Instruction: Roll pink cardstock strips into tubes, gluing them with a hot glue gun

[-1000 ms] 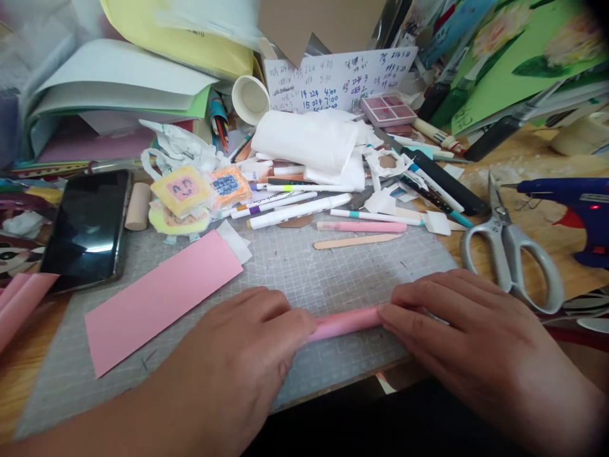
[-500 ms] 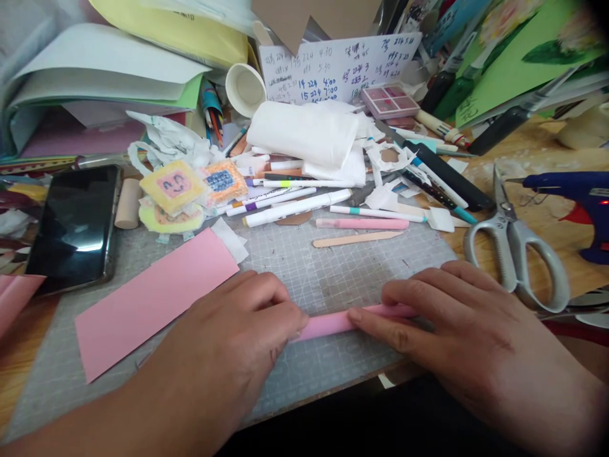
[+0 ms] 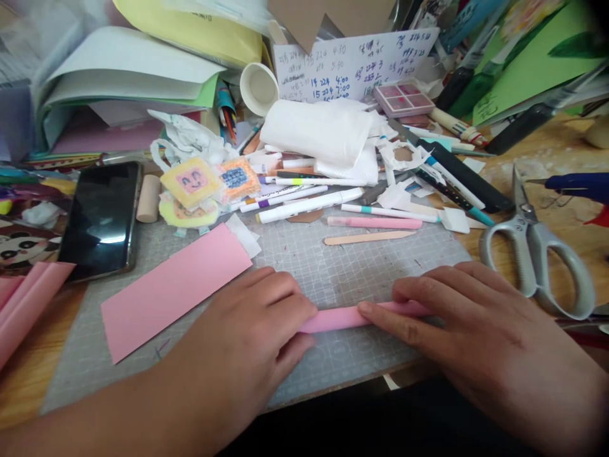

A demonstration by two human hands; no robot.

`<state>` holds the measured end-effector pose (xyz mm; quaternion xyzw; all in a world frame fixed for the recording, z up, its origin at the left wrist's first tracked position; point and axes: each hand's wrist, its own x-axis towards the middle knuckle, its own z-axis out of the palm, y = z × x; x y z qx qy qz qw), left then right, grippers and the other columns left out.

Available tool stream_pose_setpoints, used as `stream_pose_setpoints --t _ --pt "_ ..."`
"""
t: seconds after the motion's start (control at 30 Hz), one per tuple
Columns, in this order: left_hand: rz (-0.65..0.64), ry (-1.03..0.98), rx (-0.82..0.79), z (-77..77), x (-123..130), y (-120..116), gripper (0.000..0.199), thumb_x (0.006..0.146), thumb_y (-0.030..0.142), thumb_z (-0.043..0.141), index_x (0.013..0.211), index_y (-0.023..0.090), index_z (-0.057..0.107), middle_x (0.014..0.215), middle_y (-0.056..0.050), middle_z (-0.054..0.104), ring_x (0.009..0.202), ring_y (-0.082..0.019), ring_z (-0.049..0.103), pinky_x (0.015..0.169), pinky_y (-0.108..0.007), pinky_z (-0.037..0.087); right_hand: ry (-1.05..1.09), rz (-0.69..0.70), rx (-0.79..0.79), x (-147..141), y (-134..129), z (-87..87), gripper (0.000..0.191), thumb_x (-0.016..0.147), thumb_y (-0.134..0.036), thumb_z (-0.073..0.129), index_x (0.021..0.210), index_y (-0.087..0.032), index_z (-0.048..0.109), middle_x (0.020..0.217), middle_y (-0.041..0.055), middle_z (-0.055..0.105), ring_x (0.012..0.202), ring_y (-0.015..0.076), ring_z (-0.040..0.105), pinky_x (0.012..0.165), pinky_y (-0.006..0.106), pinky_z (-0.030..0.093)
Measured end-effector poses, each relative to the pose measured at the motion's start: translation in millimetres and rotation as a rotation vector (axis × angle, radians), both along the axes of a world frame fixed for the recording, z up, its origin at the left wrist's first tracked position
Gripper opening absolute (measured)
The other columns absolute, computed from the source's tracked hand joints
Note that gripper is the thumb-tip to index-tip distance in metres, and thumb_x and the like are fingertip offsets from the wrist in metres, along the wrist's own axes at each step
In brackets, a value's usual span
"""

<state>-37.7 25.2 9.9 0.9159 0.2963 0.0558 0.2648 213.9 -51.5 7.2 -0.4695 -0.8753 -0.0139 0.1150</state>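
A narrow roll of pink paper [image 3: 337, 318] lies across the front of the grey cutting mat [image 3: 333, 365]. My left hand [image 3: 259, 324] is closed over its left end, fingers on top and the thumb lower at the near side. On the right part of the roll rests my right hand [image 3: 469, 317], its thumb along the near side and its bent fingers on the far side. Both ends of the roll are hidden under the hands. Left of my left hand, a flat pink paper strip [image 3: 176, 289] lies slanted on the mat.
Silver-handled scissors [image 3: 533, 247] and a blue glue gun [image 3: 583, 184] lie at the right. A wooden stick [image 3: 368, 238], a pink pen [image 3: 375, 222] and several markers lie beyond my hands. At the left are a phone [image 3: 102, 219] and more rolled pink paper [image 3: 35, 311].
The camera view has turned a little left, so everything sits farther right. My left thumb has moved down from the roll's end to its near side. My right hand keeps nearly the same pose.
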Motion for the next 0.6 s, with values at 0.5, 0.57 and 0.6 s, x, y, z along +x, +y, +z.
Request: stream_pose_setpoints --t 0.5,0.57,0.6 --pt "-0.032 0.008 -0.033 2.6 -1.6 3.7 0.007 0.085 0.015 0.059 0.087 0.02 0.064 0.088 -0.001 0.056 0.086 -0.018 0.051 0.076 -0.03 0.039 0.005 -0.038 -0.138 11.0 -9.1 -12.6 0.048 0.091 -0.014 0.039 0.13 -0.036 0.055 0.105 0.0074 0.061 0.089 0.0269 0.053 0.074 0.045 0.041" --pt "-0.046 0.014 -0.05 6.2 -4.4 7.9 0.012 0.081 0.012 0.062 0.086 0.022 0.066 0.088 0.001 0.056 0.086 -0.018 0.051 0.075 -0.029 0.039 -0.027 -0.01 -0.118 13.0 -9.2 -12.6 0.048 0.091 -0.014 0.041 0.132 -0.035 0.053 0.107 0.0081 0.06 0.091 0.0268 0.054 0.075 0.044 0.043" --pt "-0.051 0.019 -0.066 8.1 -5.8 9.9 0.015 0.078 0.011 0.064 0.087 0.023 0.067 0.088 0.001 0.057 0.086 -0.018 0.051 0.074 -0.029 0.039 -0.041 0.007 -0.104 13.9 -8.8 -12.4 0.047 0.091 -0.015 0.042 0.133 -0.033 0.053 0.107 0.0086 0.059 0.091 0.0267 0.054 0.075 0.043 0.044"
